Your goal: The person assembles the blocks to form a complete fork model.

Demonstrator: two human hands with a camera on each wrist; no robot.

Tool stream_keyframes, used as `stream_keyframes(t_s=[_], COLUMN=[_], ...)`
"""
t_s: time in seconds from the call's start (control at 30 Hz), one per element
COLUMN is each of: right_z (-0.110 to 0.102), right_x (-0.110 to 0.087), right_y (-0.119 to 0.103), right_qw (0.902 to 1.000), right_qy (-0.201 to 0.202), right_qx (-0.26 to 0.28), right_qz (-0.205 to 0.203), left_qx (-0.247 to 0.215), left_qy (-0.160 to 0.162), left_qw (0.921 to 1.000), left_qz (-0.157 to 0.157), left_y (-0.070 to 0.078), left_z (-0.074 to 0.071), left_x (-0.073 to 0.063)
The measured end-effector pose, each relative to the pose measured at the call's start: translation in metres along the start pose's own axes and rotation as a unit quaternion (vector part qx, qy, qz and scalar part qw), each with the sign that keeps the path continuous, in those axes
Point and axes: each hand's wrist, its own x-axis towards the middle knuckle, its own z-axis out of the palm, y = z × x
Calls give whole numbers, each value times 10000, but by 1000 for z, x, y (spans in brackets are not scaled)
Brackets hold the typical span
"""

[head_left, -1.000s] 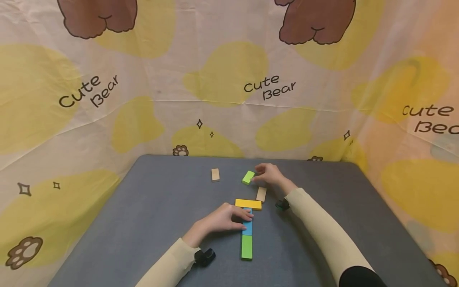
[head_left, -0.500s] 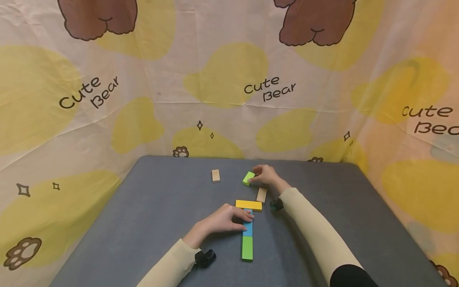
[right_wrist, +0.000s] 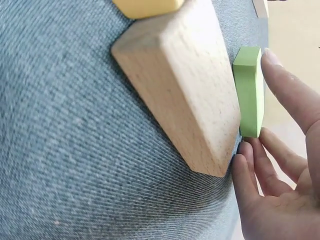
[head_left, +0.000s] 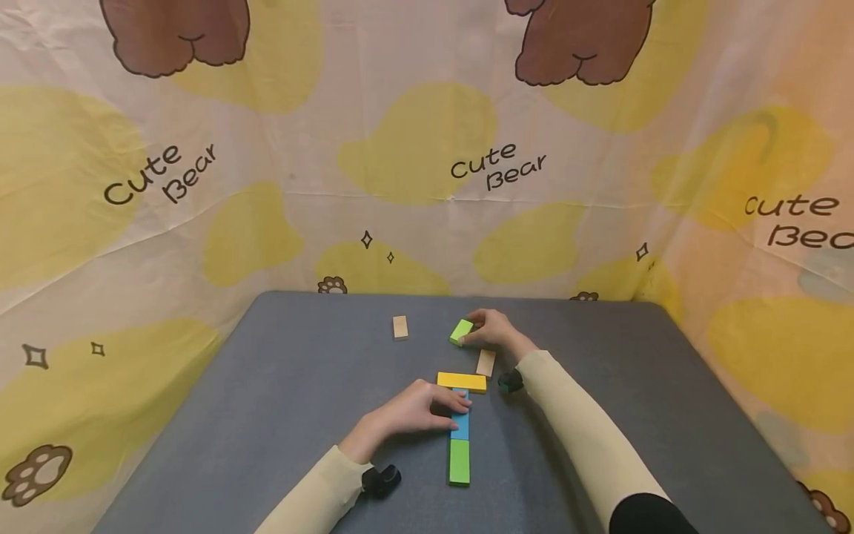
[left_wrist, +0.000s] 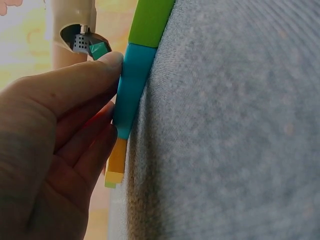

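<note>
Lime block (head_left: 459, 331): aslant, toward the far edge of the table (head_left: 320, 363)
Right hand (head_left: 495, 329): thumb and fingertips pinch the lime block
Near wood block (head_left: 486, 362): between the lime block and the yellow block's (head_left: 462, 383) right end
Blue block (head_left: 460, 428): lengthwise, its far end meeting the yellow block — a T
Left hand (head_left: 416, 408): thumb and fingertips rest on the blue block, not wrapped round it
Green block (head_left: 459, 462): end to end with the blue block
Far wood block (head_left: 400, 328): apart, left of the lime block
</note>
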Motion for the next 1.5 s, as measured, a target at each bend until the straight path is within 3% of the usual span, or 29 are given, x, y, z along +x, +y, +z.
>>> stream_keyframes(t_s=[1.07, 1.5], right_z=[9, 8], right_x=[0, -2], right_y=[1, 2], right_qw=[9992, 9987], right_qy=[322, 366], right_qx=[-185, -324], right_qz=[110, -124], left_qx=[41, 23], left_qy=[21, 51], left_qw=[10000, 10000], left_qz=[2, 72], left_y=[4, 2], left_z=[-1, 2], left_x=[0, 0])
